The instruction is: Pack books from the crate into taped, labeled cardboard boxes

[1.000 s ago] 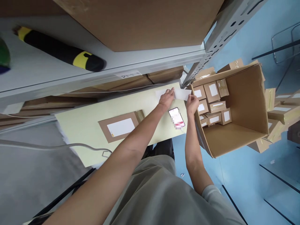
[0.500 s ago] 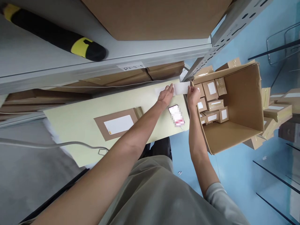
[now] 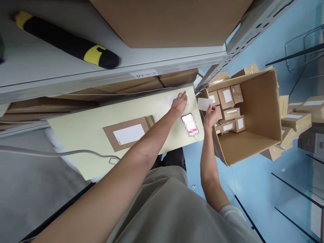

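My left hand (image 3: 179,103) lies flat on a white paper sheet (image 3: 171,99) at the far right of the pale yellow tabletop (image 3: 83,128); its fingers are stretched out. Between thumb and fingers of my right hand (image 3: 212,115) is a white label (image 3: 204,104), held over the near wall of a large open carton. A phone (image 3: 188,120) with a lit screen rests on the tabletop below my left hand. Further left lies a flat cardboard box (image 3: 126,133) with a white label on top, partly behind my left forearm.
The large carton (image 3: 263,104) at right holds several small labelled boxes (image 3: 226,96). More boxes (image 3: 296,118) are stacked behind it. Above the table runs a grey metal shelf (image 3: 101,76) bearing a black-and-yellow tool (image 3: 65,40) and a big box (image 3: 174,23). A grey cable (image 3: 58,155) crosses the left side.
My right hand has moved right and slightly down, carrying the white label away from the sheet under my left hand. The left hand has stayed in place.
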The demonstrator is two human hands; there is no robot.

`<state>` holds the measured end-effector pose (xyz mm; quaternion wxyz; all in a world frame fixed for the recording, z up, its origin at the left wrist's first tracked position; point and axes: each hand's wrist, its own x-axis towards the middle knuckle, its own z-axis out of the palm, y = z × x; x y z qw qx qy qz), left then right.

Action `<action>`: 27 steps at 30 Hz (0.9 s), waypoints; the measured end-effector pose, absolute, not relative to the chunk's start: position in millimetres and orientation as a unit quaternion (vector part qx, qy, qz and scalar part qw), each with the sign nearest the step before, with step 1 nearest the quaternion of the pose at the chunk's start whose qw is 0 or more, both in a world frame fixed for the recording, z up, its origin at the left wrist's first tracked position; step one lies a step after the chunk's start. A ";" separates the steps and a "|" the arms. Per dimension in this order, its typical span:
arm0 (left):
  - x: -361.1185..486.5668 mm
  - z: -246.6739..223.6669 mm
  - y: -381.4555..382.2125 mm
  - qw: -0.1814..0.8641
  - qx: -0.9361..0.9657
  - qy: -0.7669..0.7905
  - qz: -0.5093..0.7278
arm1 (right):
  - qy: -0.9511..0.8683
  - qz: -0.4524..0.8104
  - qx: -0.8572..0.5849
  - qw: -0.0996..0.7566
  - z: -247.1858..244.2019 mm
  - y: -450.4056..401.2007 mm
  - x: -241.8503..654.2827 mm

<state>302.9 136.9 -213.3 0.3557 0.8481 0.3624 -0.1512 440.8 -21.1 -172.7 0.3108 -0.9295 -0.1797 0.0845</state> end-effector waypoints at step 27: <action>-59.2 -9.6 -0.1 0.707 0.344 0.521 0.332 | -0.535 0.419 -0.611 0.407 -8.3 -69.4 127.9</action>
